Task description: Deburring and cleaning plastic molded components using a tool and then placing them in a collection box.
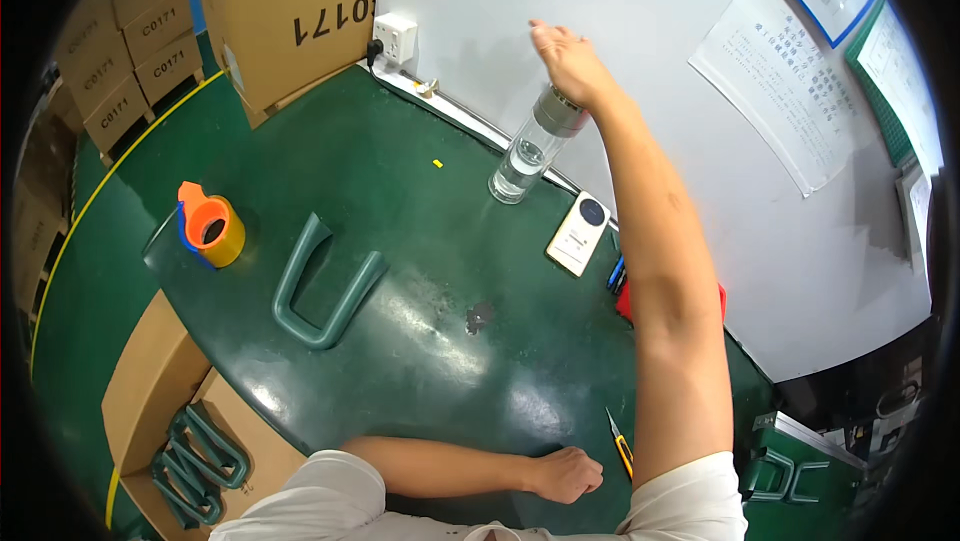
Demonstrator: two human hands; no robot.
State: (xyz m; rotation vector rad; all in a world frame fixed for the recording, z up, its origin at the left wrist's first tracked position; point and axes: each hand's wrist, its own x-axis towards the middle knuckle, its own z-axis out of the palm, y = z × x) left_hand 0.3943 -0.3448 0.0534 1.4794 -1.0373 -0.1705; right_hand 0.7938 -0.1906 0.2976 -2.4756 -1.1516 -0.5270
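My right arm reaches far forward, and my right hand (pixel 572 63) is beside the whiteboard with its fingers stretched out and nothing visible in them. Just below its wrist stands a clear bottle (pixel 525 163) with a grey lid and liquid inside; whether the hand touches the lid I cannot tell. Across the near edge of the green table (pixel 430 241) lies my left forearm, ending in my left hand (pixel 566 475), which is closed in a fist. A yellow utility knife (pixel 622 446) rests to the right of that fist. Left of centre lies a green U-shaped handle (pixel 318 333).
An orange tape dispenser (pixel 222 236) sits at the table's left edge. An open carton (pixel 150 381) at lower left holds several green handles (pixel 200 461). Near the whiteboard (pixel 680 1) are a cream-coloured device (pixel 578 239), pens (pixel 616 273) and a socket box (pixel 397 38).
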